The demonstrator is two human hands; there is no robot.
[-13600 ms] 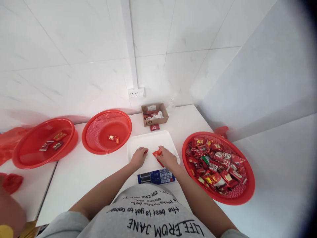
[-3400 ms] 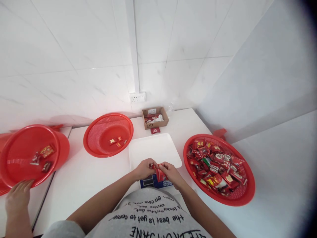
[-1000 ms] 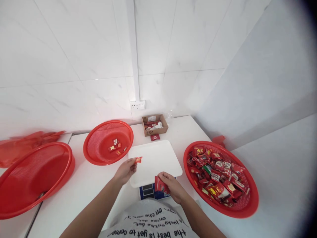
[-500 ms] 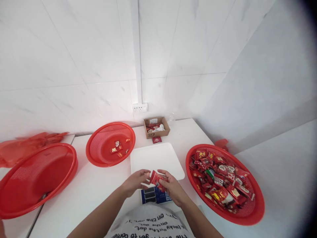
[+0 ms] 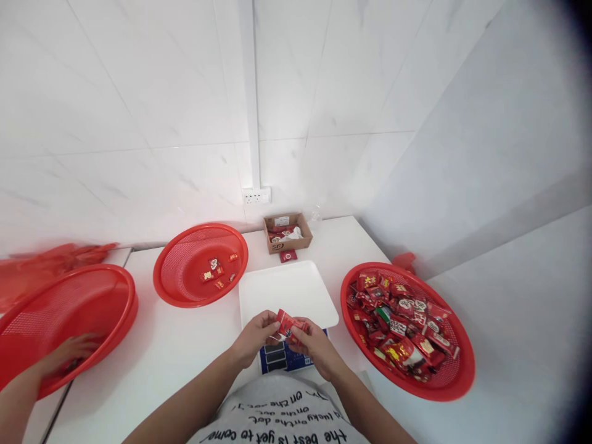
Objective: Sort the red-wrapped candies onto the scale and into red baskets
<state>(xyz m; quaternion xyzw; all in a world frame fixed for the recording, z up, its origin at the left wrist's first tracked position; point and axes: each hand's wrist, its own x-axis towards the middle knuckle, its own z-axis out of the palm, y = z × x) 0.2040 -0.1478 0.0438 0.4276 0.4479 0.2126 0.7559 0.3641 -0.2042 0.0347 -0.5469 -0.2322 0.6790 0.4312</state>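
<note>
Between my two hands is a small red snack packet (image 5: 287,325) with printing on it, held above the front of a white-topped scale (image 5: 287,290). My left hand (image 5: 255,333) pinches the packet's left edge with thumb and fingers. My right hand (image 5: 318,346) grips its right side, the thumb lying across the front. Under my hands shows the scale's blue panel (image 5: 289,357), partly hidden by them. To the right stands a red basket (image 5: 462,382) heaped with mostly red wrapped snacks (image 5: 402,327).
A red basket (image 5: 176,271) at the back left holds several small packets. Another person's hand (image 5: 69,354) reaches into the far-left red basket (image 5: 124,308). At the back, a cardboard box (image 5: 287,237) of packets stands by the wall, a red packet (image 5: 288,256) before it.
My left hand has closed onto the packet's left edge; before, its fingers were apart from it. The other person's hand has come into the far-left basket. The view has shifted slightly.
</note>
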